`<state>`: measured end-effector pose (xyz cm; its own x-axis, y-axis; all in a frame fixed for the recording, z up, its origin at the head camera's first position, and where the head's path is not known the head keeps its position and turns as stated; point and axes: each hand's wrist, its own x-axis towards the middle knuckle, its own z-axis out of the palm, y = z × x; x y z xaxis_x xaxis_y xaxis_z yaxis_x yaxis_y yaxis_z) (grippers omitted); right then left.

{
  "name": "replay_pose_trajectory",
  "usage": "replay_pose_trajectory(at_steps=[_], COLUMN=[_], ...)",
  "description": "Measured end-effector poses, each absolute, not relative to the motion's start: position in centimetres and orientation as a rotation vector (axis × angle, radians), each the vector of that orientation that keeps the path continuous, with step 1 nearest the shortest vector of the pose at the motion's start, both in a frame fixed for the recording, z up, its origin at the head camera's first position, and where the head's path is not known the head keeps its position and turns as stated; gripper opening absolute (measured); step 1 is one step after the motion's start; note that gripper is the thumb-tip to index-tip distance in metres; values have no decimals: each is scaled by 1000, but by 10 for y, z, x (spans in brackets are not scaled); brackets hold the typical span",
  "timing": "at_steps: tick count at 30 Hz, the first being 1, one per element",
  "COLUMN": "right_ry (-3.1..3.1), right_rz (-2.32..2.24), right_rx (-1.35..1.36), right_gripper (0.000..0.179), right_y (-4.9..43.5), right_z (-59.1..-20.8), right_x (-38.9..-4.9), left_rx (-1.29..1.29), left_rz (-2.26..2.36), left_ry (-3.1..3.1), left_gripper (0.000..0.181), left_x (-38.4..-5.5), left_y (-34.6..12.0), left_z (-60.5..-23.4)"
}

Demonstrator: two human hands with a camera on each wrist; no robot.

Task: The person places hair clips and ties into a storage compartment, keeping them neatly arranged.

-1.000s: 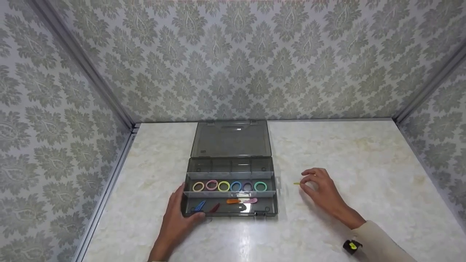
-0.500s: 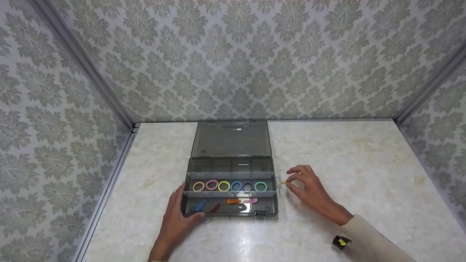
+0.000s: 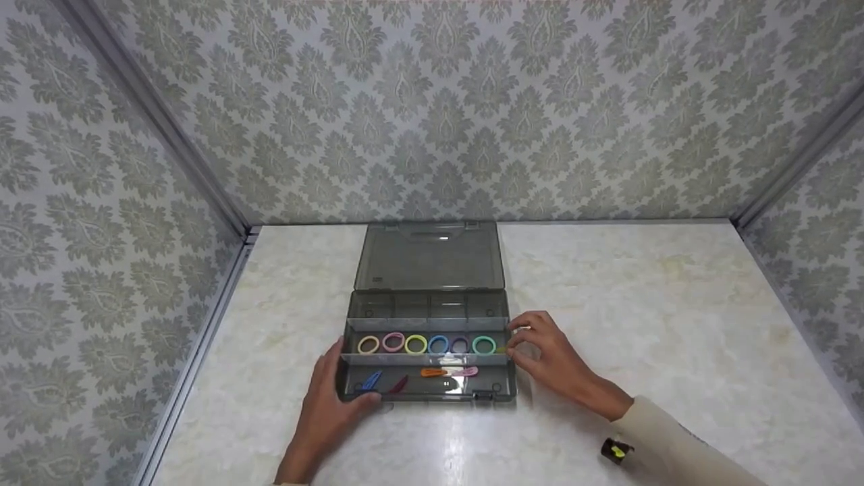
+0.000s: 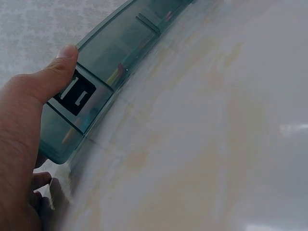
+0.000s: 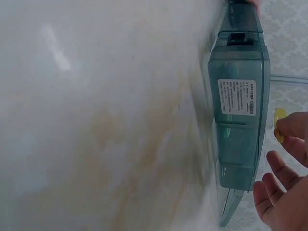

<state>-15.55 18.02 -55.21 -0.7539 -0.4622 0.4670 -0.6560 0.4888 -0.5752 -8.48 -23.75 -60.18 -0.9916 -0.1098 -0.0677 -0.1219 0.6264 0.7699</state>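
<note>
A smoky translucent organizer box [image 3: 486, 388] lies with its lid [image 3: 428, 260] folded back. My left hand [image 3: 329, 399] holds its front left corner, thumb at the front wall and fingers along the side. My right hand [image 3: 559, 361] pinches a small yellow snap hair clip [image 5: 279, 116] between thumb and forefinger, at the right wall by the middle row. Several coloured hair ties, among them a green tie [image 3: 474, 345], line that row. The front row holds a blue clip [image 3: 372, 380], a dark red clip [image 3: 399, 385], an orange clip [image 3: 433, 372] and a pink clip [image 3: 467, 371].
The box's back row [image 3: 412, 307] has small dividers. A white label [image 5: 237, 97] is on the box's side wall. Beneath is a marbled tabletop [image 3: 641, 283], with patterned panels [image 3: 445, 121] behind and at both sides. A dark object with yellow [image 3: 615, 451] is at the right sleeve.
My right hand has moved left with the yellow hair clip, from over the tabletop to the box's right wall. My left hand has stayed on the box corner.
</note>
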Motion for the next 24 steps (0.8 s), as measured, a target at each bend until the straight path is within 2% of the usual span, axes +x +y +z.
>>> replay_pose_trajectory(at_steps=[24], right_ry=[-2557], right_rz=[977], right_rx=[1121], right_gripper=[13], right_y=[164], right_z=[-560], right_x=[-142], left_rx=[-170], left_rz=[1362], left_ry=[2838], left_gripper=[128], left_x=[-85], left_y=[-240], left_z=[-607])
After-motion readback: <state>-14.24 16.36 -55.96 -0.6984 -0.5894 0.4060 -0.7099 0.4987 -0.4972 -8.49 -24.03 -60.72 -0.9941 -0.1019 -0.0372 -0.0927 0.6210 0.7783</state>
